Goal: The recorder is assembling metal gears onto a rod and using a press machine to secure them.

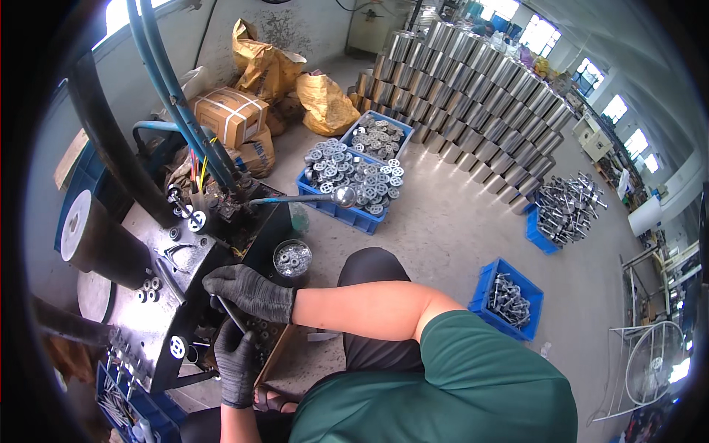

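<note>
A thin metal rod (232, 315) slants between my two hands, in front of the edge of the metal workbench (193, 314). My right hand (251, 292), in a dark grey knit glove, is closed round its upper part. My left hand (235, 366), gloved the same way, grips the lower end. Under the hands an open box (275, 345) of small dark parts is partly hidden. On the bench near my right hand lie a long metal bar (170, 281) and a few small ring-shaped parts (150, 289). A spoked wheel (178, 347) sits by the bench edge.
A machine lever (292, 198) reaches out above a round tin (292, 258) of small rings. Blue crates of spoked wheels (347, 210) and metal parts (509, 336) stand on the floor. Stacked shiny cylinders (473, 96) rise behind. A blue bin of rods (118, 402) is lower left.
</note>
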`<control>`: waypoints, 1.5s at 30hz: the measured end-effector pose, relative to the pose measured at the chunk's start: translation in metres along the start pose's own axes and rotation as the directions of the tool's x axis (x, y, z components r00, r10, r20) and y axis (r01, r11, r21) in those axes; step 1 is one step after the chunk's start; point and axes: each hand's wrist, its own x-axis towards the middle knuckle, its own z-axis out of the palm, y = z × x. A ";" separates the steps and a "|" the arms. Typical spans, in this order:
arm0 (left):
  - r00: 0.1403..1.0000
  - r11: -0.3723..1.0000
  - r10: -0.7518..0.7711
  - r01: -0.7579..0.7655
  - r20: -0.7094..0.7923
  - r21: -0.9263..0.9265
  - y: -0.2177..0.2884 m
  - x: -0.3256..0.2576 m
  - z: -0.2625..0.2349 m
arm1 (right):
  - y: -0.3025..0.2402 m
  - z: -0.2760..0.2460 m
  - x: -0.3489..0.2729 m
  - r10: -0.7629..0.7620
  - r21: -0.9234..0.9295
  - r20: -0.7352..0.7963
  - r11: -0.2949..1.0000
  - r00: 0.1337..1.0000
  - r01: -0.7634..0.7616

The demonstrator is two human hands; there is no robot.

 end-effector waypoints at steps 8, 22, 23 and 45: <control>1.000 0.999 -0.004 0.003 -0.025 -0.052 -0.002 -0.002 0.006 | -0.003 -0.004 -0.008 -0.034 -0.132 0.054 0.990 0.998 0.041; 0.993 0.981 0.051 -0.070 -0.108 -0.179 0.013 -0.006 -0.005 | 0.048 0.020 -0.011 -0.038 0.052 0.164 0.998 0.986 0.030; 0.991 0.985 0.085 -0.099 -0.104 -0.140 0.017 -0.010 -0.007 | 0.045 0.024 -0.013 -0.043 0.060 0.153 0.998 0.987 0.034; 0.864 0.915 0.387 -0.404 -0.323 0.017 0.060 -0.015 -0.034 | 0.229 0.029 0.135 0.126 -0.486 0.204 0.874 0.971 -0.012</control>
